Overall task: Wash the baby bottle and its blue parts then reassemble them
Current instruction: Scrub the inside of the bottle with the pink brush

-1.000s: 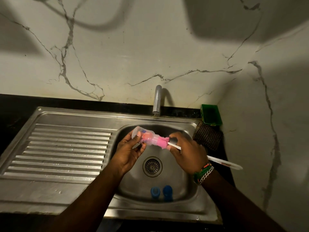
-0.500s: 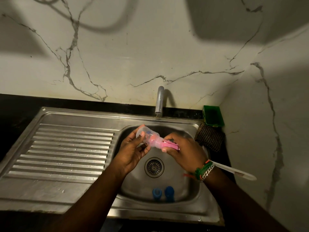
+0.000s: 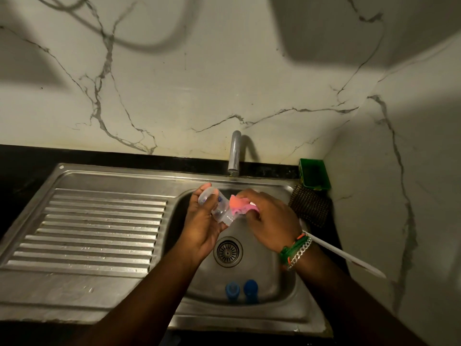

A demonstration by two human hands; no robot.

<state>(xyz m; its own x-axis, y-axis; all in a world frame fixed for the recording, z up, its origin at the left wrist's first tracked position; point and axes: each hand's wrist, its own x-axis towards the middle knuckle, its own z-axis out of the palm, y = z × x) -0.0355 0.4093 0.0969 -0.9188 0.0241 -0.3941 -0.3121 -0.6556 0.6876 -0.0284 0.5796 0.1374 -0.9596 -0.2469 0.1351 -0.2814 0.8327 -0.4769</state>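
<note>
Baby bottle (image 3: 216,207) tilted in left hand (image 3: 203,224) grip, right hand (image 3: 270,222) gripping pink brush (image 3: 238,205)

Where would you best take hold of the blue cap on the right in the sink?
Judging by its pose, grip the blue cap around its sides from above. It seems to stand upright on the sink floor, near the front wall, beside the other blue part with a small gap between them. Both hands are busy with the bottle.
</note>
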